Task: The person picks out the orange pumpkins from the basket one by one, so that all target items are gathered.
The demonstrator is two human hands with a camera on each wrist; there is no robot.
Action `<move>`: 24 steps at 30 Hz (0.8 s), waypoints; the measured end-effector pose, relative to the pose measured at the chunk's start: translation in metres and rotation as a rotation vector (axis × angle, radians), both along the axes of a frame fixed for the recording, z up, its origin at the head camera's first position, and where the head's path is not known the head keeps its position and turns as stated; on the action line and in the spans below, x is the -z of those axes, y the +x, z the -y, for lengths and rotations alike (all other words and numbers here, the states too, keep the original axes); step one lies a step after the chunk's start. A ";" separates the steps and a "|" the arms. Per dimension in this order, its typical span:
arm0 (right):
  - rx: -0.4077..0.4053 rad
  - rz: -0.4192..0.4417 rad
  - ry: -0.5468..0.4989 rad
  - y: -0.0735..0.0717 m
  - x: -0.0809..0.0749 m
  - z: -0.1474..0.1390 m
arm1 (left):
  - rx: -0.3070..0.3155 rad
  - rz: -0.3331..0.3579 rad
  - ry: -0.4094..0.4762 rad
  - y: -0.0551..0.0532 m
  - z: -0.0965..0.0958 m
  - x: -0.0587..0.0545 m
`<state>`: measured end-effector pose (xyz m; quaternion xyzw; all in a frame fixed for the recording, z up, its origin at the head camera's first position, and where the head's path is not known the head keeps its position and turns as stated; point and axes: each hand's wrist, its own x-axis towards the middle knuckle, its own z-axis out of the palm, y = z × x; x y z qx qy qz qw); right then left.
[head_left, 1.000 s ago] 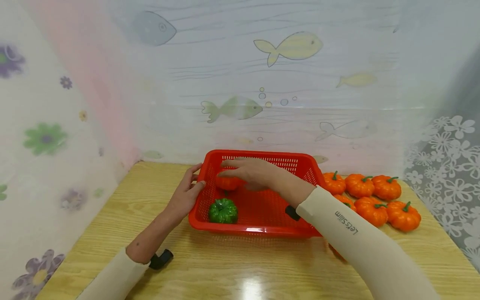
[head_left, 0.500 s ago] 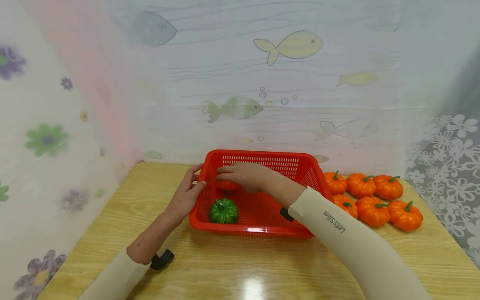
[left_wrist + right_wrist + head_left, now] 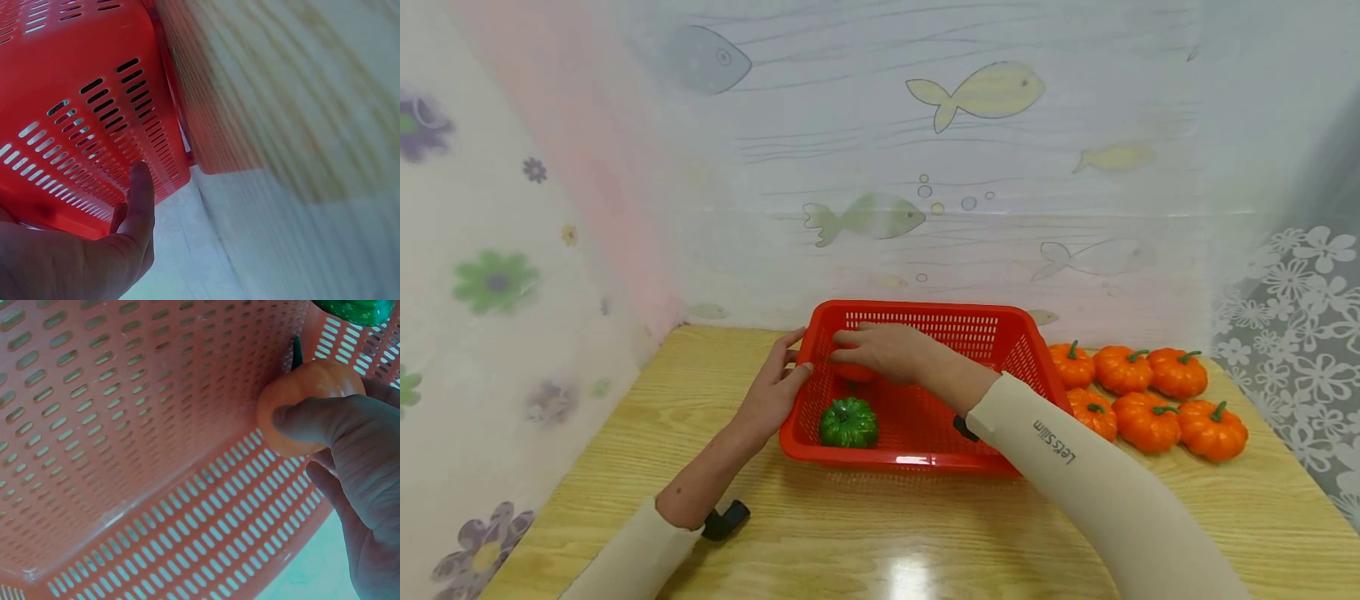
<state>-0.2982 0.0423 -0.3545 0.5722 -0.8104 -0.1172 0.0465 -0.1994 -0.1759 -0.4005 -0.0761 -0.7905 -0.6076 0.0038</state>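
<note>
A red perforated plastic basket stands on the wooden table. My left hand grips its left rim, thumb on top; in the left wrist view some fingers lie along the outer wall. Inside, at the far left corner, my right hand holds a small orange pumpkin, partly covered by the hand. The right wrist view shows my thumb pressed on this pumpkin, its green stem pointing away. A shiny green pumpkin sits in the near left corner of the basket.
To the right of the basket, several orange pumpkins with green stems stand in two rows on the table. A wall covering with fish drawings rises behind the table. Flower-patterned coverings hang at both sides.
My right hand has lowered slightly and shifted a little left with the orange pumpkin inside the basket. The left hand stays on the rim.
</note>
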 end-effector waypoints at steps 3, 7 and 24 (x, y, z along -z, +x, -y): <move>0.008 0.020 0.000 -0.001 0.000 0.000 | -0.002 0.005 0.003 0.000 0.000 0.000; 0.033 0.055 0.028 -0.001 -0.001 0.000 | -0.002 0.000 -0.001 0.000 -0.001 -0.001; 0.064 0.164 -0.102 0.003 -0.031 -0.025 | -0.011 -0.001 -0.013 0.000 -0.001 -0.001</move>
